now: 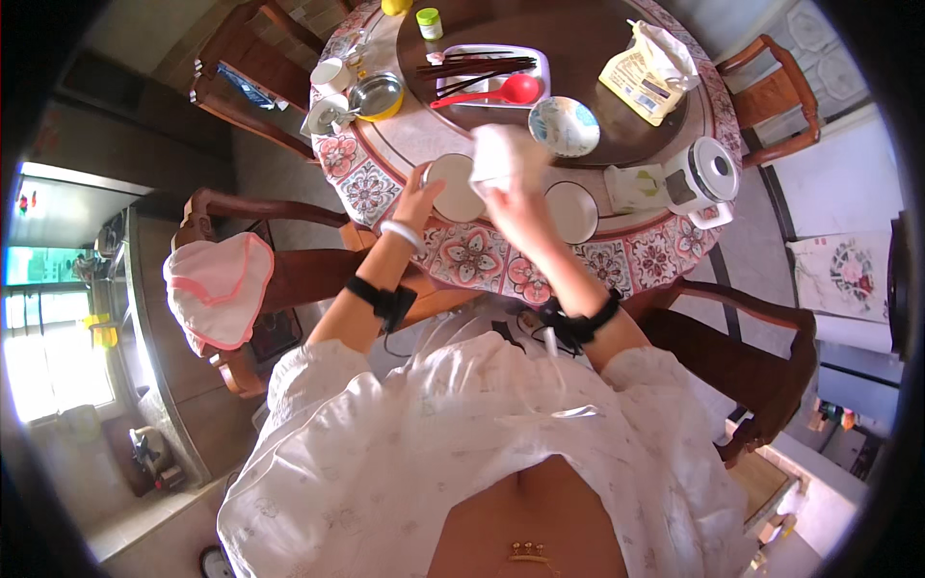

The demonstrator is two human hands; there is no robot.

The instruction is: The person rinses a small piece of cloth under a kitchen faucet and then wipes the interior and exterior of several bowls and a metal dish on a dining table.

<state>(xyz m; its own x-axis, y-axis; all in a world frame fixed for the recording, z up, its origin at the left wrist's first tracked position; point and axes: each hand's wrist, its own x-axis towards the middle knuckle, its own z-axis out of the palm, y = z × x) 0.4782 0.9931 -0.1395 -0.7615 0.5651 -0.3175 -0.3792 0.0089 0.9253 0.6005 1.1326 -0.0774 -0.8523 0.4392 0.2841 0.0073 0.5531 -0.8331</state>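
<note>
Just beyond the table's near edge, my left hand [419, 195] grips the left rim of a round white dish [457, 189]. My right hand [509, 206] holds a white cloth or wad of tissue [506, 159], blurred, over the right side of that dish. A second white dish [572, 213] lies to the right of my right hand. Behind it stands a patterned bowl [564, 127]. Further back, a tray [543, 66] bears dark chopsticks [477, 68] and a red ladle [520, 89].
A steel bowl [376, 96] and white cups [331, 76] stand at the left. On the right are a white kettle [712, 173], a tissue pack [636, 188] and a yellow-white bag [643, 79]. Wooden chairs [274, 209] surround the round table [470, 264].
</note>
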